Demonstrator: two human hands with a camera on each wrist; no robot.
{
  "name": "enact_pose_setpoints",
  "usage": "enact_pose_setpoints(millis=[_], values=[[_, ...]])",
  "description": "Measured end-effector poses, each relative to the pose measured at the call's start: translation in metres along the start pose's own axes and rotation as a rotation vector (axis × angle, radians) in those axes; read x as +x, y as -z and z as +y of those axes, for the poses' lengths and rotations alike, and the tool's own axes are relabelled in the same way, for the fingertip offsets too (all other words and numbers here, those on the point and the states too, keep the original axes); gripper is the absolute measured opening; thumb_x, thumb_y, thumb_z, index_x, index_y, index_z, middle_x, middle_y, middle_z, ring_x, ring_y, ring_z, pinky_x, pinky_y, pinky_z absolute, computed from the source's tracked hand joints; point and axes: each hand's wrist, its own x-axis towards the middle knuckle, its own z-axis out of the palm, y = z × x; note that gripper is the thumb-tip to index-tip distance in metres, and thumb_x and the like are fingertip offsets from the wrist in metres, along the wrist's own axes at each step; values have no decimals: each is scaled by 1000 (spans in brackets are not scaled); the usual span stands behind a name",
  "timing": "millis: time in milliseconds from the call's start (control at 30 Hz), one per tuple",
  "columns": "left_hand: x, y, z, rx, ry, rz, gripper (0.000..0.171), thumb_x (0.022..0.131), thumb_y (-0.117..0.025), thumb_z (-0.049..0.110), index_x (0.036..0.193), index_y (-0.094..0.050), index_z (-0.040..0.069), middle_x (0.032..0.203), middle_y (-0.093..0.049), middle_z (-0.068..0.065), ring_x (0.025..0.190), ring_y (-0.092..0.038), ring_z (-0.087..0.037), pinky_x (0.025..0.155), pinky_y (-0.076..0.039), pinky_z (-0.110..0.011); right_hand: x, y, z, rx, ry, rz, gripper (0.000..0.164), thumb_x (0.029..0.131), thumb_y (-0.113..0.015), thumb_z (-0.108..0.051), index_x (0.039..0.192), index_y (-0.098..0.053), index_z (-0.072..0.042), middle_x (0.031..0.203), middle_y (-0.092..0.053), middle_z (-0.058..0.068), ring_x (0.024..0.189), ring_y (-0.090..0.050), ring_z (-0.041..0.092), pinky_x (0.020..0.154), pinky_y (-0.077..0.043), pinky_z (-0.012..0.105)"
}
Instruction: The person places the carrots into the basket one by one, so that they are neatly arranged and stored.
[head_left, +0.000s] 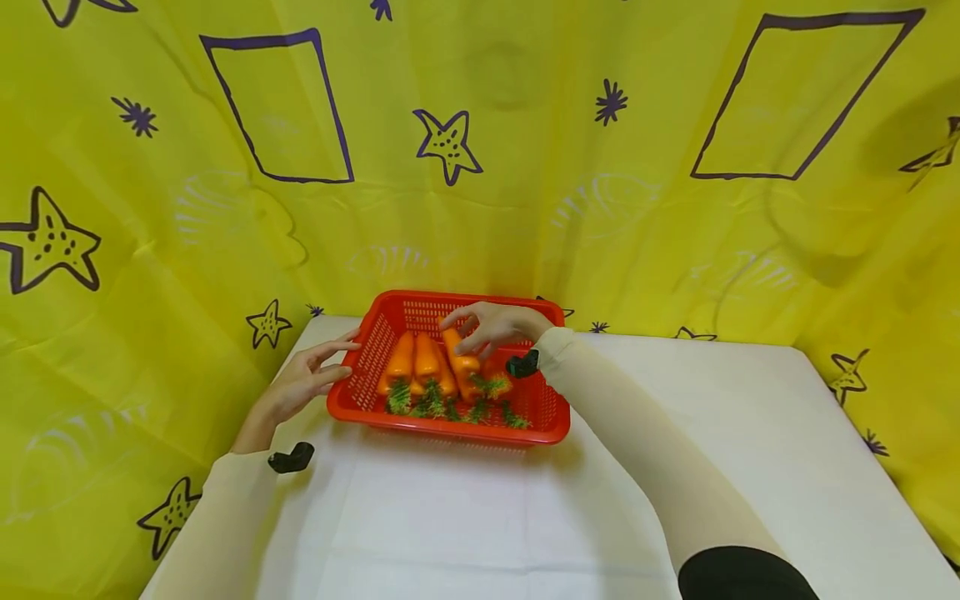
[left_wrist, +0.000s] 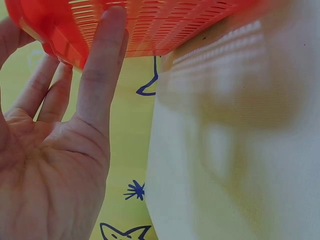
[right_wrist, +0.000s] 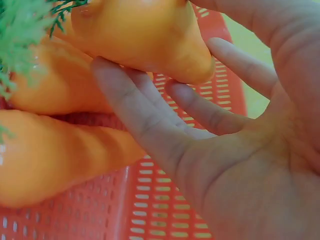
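Note:
A red perforated plastic basket (head_left: 450,429) stands on the white table with several plump orange carrots (head_left: 400,360) inside, their leafy green tops towards me. My right hand (head_left: 498,325) reaches over the basket and holds one carrot (head_left: 459,358) between thumb and fingers. In the right wrist view the fingers lie along the underside of that carrot (right_wrist: 145,35), and another carrot (right_wrist: 60,155) lies below. My left hand (head_left: 303,379) is at the basket's left side. Seen from the left wrist, its nearly straight fingers touch the basket's outer wall (left_wrist: 150,30).
Yellow cloth (head_left: 510,225) printed with stars and frames hangs behind the table and at both sides. The white tabletop (head_left: 435,517) stretches in front of the basket and to its right. Dark bands (head_left: 521,364) sit at both wrists.

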Motion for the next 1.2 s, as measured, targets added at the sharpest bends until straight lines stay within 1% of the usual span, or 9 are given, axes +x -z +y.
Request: enact_pose_setpoints(millis=[200,433,567,700,833,933,1033,1133,1200], values=[[1,0,-2,4,-1,3,45,103,-61,8,145,-49,-4,171,-20,-7,137,-46,-15,94,-56,-32,10,-2,3,30,-64,-12,62,96,-73,-13,153,-48,-15,147,-46,18,99,-66,29,87,-60,43],[0,0,0,10,-2,8,47,102,-62,9,145,-48,-6,171,-20,-8,142,-41,-25,94,-55,-32,21,-4,8,12,-104,-21,60,96,-74,-14,151,-51,-16,136,-57,11,86,-64,25,86,-59,42],[0,-1,1,3,-11,5,46,103,-61,8,144,-48,-6,171,-20,-9,139,-43,-19,94,-56,-32,26,-5,11,15,-104,-27,60,95,-76,-16,150,-53,-17,132,-61,11,79,-57,23,82,-60,40],[-1,-1,0,-4,-26,-4,45,103,-60,6,144,-49,-7,170,-20,-12,134,-48,-11,93,-56,-32,28,-5,13,40,-114,-33,61,94,-76,-17,150,-52,-15,133,-56,13,78,-52,23,77,-59,37],[0,-1,-1,-8,-29,-6,45,103,-60,5,144,-48,-8,170,-20,-12,132,-49,-8,92,-57,-33,26,-6,15,57,-106,-41,61,95,-75,-16,151,-49,-12,131,-55,14,78,-50,22,75,-57,35],[0,-1,-1,-4,-25,-3,45,103,-60,5,144,-47,-8,170,-20,-11,136,-47,-12,93,-56,-33,26,-6,15,64,-97,-46,62,96,-75,-16,152,-49,-12,125,-56,13,75,-47,21,72,-54,34],[0,0,-2,2,-28,-3,45,103,-60,5,144,-47,-8,170,-21,-10,141,-42,-22,94,-55,-32,26,-6,16,71,-92,-46,62,96,-75,-16,152,-49,-12,122,-57,12,73,-45,21,70,-51,34],[0,-1,-2,2,-34,-5,45,103,-60,5,144,-47,-9,170,-20,-10,145,-37,-31,95,-55,-31,26,-6,16,73,-91,-39,62,95,-75,-16,152,-50,-13,127,-57,13,73,-47,22,70,-52,34],[0,-1,-1,2,-33,-3,45,103,-60,5,144,-47,-9,170,-20,-11,145,-37,-30,95,-55,-31,26,-7,17,70,-90,-34,62,95,-75,-16,151,-50,-13,131,-56,13,76,-50,22,72,-54,34]])
